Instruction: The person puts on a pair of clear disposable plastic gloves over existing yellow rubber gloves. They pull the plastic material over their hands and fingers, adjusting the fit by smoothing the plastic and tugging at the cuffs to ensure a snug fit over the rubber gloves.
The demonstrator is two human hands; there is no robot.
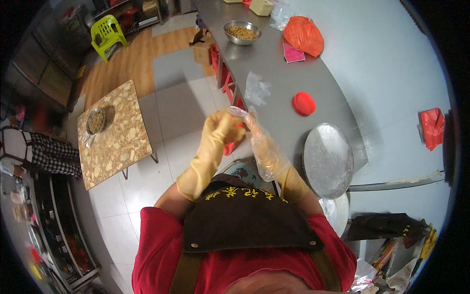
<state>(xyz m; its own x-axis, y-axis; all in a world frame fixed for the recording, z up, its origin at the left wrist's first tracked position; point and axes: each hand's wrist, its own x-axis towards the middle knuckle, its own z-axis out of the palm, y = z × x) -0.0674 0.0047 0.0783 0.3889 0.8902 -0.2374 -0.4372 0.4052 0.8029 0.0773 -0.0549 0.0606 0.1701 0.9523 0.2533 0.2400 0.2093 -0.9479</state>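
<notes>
Both hands are raised before my chest in yellow rubber gloves. My left hand (224, 126) has its fingers bent at the fingertips of a clear plastic glove; whether it pinches the film cannot be told. That clear disposable glove (266, 156) covers my right hand (249, 119) and forearm over the yellow rubber. Another crumpled clear plastic glove or bag (257, 88) lies on the grey table (271, 73) just beyond my hands. To its right is a red round lid (304, 104). A large round metal tray (328, 160) sits nearer, at the table's right end.
A steel bowl of crumbly brown food (241, 33) and an orange plastic bag (303, 35) stand farther along the table. At left, a low patterned table (117, 147) holds another bowl (96, 121). Beside it stands a person (51, 152). A green chair (107, 35) is farther back.
</notes>
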